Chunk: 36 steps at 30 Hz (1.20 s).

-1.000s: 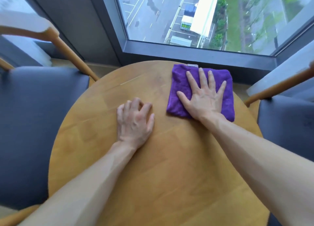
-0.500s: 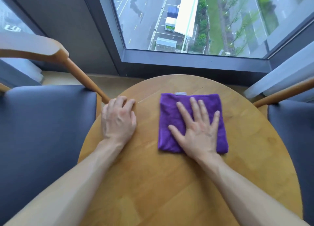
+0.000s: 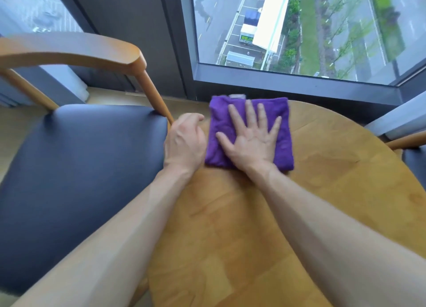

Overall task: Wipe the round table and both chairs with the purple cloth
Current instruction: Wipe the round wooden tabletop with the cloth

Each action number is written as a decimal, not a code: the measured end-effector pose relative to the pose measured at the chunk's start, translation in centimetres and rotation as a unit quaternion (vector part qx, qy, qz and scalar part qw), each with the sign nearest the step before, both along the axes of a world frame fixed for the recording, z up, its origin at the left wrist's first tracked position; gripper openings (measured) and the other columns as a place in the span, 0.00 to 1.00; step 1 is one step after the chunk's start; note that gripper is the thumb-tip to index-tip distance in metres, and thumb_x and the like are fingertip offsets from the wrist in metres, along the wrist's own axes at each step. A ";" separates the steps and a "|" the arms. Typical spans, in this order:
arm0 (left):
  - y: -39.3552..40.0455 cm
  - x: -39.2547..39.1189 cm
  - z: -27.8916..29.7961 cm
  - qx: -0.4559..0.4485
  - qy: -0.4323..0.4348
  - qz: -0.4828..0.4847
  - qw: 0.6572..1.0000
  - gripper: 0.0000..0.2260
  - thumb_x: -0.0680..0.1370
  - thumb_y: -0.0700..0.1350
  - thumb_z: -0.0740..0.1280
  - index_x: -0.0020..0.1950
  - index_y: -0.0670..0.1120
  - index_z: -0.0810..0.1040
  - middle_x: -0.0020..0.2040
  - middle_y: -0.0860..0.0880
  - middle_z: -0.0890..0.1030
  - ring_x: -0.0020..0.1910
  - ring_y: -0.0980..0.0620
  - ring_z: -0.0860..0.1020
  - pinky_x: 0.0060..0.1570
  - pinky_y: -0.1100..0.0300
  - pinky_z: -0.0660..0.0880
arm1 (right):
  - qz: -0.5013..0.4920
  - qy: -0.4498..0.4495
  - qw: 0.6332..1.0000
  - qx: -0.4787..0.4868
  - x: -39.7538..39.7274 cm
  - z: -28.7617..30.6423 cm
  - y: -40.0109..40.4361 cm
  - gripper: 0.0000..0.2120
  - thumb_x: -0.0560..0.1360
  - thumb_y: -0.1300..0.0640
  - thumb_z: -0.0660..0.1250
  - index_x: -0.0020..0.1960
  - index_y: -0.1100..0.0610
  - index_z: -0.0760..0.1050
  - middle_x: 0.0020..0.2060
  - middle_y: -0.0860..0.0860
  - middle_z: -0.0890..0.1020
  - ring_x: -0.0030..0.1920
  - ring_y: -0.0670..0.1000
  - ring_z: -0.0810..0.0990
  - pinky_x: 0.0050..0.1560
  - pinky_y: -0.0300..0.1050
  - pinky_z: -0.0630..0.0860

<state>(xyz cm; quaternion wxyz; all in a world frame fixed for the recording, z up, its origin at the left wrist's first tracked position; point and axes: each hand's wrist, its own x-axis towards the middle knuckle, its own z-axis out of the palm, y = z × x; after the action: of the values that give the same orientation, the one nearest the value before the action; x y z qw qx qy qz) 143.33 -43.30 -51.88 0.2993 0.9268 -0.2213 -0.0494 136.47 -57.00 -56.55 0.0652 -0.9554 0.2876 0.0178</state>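
Observation:
The folded purple cloth (image 3: 284, 124) lies on the round wooden table (image 3: 299, 214), at its far edge near the window. My right hand (image 3: 251, 140) presses flat on the cloth with fingers spread. My left hand (image 3: 184, 143) sits at the table's left rim right beside the cloth, its fingers curled down over the edge and out of sight. The left chair (image 3: 80, 168) has a dark blue seat and a curved wooden backrest and stands tight against the table. Only a corner of the right chair (image 3: 415, 163) shows at the right border.
A large window (image 3: 299, 30) with a dark frame runs just behind the table, looking down on a street. A pale curtain (image 3: 396, 120) hangs at the right. The left chair's wooden post (image 3: 156, 99) rises close to my left hand.
My right hand has slid the cloth leftward along the table's far edge. My left hand moved left to the rim, and its fingers went from flat to curled over the edge.

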 end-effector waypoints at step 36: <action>-2.4 -4.2 0.3 0.124 0.004 -0.049 0.991 0.15 0.80 0.42 0.59 0.59 0.49 0.83 0.58 0.44 0.84 0.58 0.39 0.79 0.57 0.50 0.75 | 0.044 -0.004 0.999 0.002 -10.3 -0.1 0.6 0.35 0.73 0.29 0.49 0.79 0.38 0.51 0.81 0.51 0.51 0.80 0.57 0.47 0.74 0.69 0.43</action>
<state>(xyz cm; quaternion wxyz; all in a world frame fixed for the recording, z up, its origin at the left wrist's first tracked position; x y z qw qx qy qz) 139.14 -45.67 -51.63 0.1798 0.9446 -0.2577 -0.0952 126.16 -56.38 -56.64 0.0671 -0.9671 0.2449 0.0178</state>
